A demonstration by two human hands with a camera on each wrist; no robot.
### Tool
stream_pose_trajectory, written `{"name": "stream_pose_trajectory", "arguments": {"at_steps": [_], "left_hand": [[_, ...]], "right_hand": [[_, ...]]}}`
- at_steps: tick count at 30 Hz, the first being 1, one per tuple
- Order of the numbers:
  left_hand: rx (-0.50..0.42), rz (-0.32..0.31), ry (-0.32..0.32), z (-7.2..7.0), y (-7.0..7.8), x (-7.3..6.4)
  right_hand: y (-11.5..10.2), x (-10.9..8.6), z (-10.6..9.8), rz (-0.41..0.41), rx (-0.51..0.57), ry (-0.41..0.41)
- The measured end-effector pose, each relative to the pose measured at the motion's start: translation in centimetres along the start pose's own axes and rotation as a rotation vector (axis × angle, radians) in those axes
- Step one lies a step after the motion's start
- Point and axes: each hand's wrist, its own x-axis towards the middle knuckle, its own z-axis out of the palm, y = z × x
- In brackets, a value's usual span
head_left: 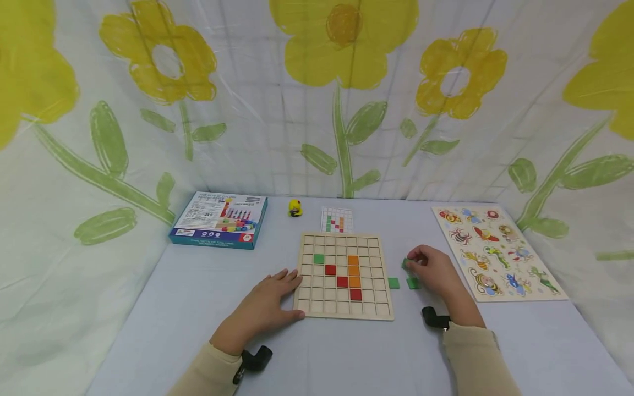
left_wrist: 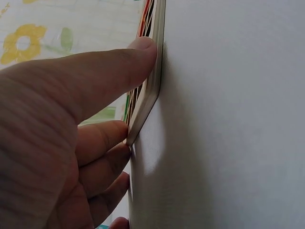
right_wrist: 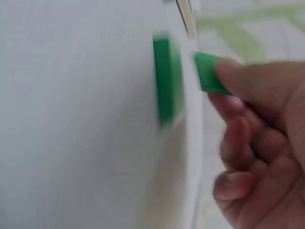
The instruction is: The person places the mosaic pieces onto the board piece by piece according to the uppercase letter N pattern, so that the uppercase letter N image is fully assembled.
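Observation:
A square wooden grid board (head_left: 317, 308) lies on the table, holding one green tile (head_left: 319, 259), three red tiles (head_left: 342, 282) in a diagonal and three orange tiles (head_left: 354, 270) in a column. My left hand (head_left: 264, 305) rests against the board's left edge, thumb at the near corner and fingers extended along the side. Right of the board, my right hand (head_left: 432, 270) pinches a green tile (right_wrist: 208, 74) between thumb and index finger, off the table. Two more green tiles (head_left: 393, 283) lie on the table between that hand and the board; one green tile (right_wrist: 164, 78) looks blurred in the right wrist view.
Behind the board lies a small printed grid card (head_left: 346, 214) with coloured squares. A yellow toy figure (head_left: 295, 208) and a flat boxed set (head_left: 218, 220) are at the back left. On the right is a wooden insect puzzle board (head_left: 475, 231). A flower-printed curtain (head_left: 252, 137) hangs behind.

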Motion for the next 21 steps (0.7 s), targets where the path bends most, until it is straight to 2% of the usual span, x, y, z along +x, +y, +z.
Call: {"name": "stream_pose_trajectory", "arguments": {"at_steps": [3, 6, 10, 14, 18, 21], "left_hand": [[0.000, -0.007, -0.004, 0.0, 0.0, 0.0], [-0.003, -0.006, -0.008, 0.1, -0.1, 0.1], [-0.018, -0.007, -0.008, 0.0, -0.2, 0.1], [-0.038, 0.002, -0.011, 0.0, -0.4, 0.2], [-0.038, 0.017, -0.012, 0.1, -0.6, 0.2], [-0.037, 0.027, -0.011, 0.0, -0.7, 0.3]], "right_hand": [[-2.2, -0.1, 0.6, -0.035, 0.019, 0.057], [-5.3, -0.3, 1.8, -0.107, 0.042, 0.051], [-9.6, -0.2, 4.2, -0.204, 0.080, -0.014], [-12.7, 0.3, 7.0, -0.237, 0.102, -0.100], [-14.6, 0.9, 9.5, -0.261, 0.049, -0.180], [-15.2, 1.1, 10.6, -0.273, -0.003, -0.198]]}}
